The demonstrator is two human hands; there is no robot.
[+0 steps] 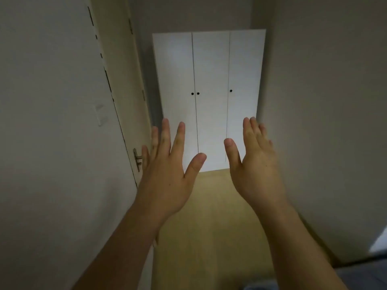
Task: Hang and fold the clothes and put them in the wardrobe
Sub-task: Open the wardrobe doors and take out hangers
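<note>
At the end of a narrow wood-floored passage, a closed white wardrobe faces both empty hands, left hand and right hand, fingers spread

1 view only: head camera, wide-angle, worn on person's head, facing forward and tilted down along narrow passage. Wardrobe straight ahead at far end, well apart from lens. Left hand and right hand near lens, mid-frame. Floor fills lower centre. Door runs along left side, wall along right.

Shut wardrobe past seemingly open floor
</note>
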